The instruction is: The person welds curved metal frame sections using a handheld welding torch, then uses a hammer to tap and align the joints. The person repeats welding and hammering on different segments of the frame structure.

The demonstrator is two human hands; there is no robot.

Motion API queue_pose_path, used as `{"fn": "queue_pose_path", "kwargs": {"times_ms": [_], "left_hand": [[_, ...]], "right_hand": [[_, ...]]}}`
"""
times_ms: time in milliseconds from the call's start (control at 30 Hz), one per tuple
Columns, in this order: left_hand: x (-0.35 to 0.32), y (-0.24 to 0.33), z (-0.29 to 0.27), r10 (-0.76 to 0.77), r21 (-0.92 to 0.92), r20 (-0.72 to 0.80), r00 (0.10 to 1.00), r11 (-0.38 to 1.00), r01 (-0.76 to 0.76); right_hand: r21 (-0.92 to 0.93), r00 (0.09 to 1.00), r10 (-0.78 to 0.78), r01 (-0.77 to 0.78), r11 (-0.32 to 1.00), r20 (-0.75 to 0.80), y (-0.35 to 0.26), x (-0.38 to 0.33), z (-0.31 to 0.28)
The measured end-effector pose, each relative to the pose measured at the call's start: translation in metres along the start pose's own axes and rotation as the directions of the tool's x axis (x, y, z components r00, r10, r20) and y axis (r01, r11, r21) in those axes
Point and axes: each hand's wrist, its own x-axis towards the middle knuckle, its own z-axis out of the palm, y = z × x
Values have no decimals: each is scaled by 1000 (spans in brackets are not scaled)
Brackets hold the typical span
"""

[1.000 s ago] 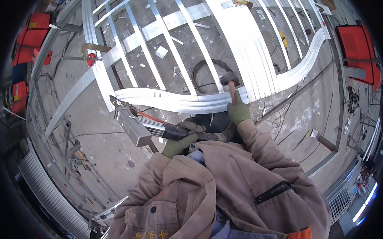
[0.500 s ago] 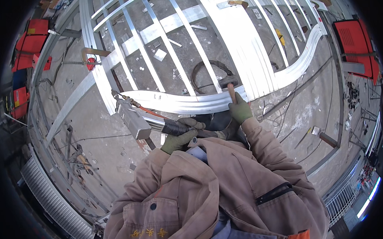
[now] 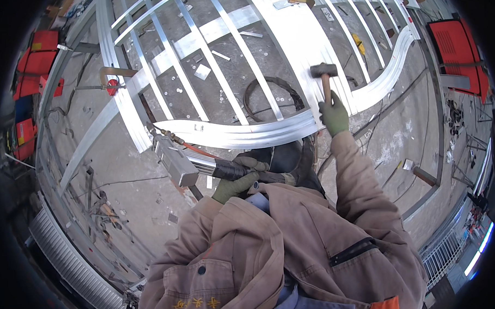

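Right hand (image 3: 334, 114), clamped on hammer (image 3: 325, 71); metal frame (image 3: 295, 46) beyond it. Left hand (image 3: 236, 183), clamped on boxy grey tool (image 3: 174, 161) extending forward-left.

The brown jacket (image 3: 310, 245) bears yellow chest lettering (image 3: 196, 304), and the gloves (image 3: 335, 117) are green

A short row of yellow characters (image 3: 196, 304), like stitched lettering, stands on the left chest pocket (image 3: 181, 282) of the person's brown work jacket (image 3: 310, 239), just below the buttoned flap. At upper left, a red machine (image 3: 46, 37) bears a yellow patch (image 3: 36, 47), too small to read.
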Motion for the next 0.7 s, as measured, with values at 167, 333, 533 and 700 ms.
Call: {"fn": "queue_pose_path", "kwargs": {"times_ms": [167,333,533,700], "left_hand": [[5,-1,30,-147,-24,-95,985,989,145],[23,-14,60,-183,167,-128,975,965,203],[90,-52,116,-96,317,-22,995,943,98],[163,-49,175,31,218,131,991,974,-59]], "right_hand": [[13,995,-73,72,997,69,13,85,-23],[-611,862,-507,418,672,32,-13,74,-47],[-14,539,-300,501,865,787,-130,-42,-72],[168,274,-438,653,738,856,-182,-78,-88]]}}
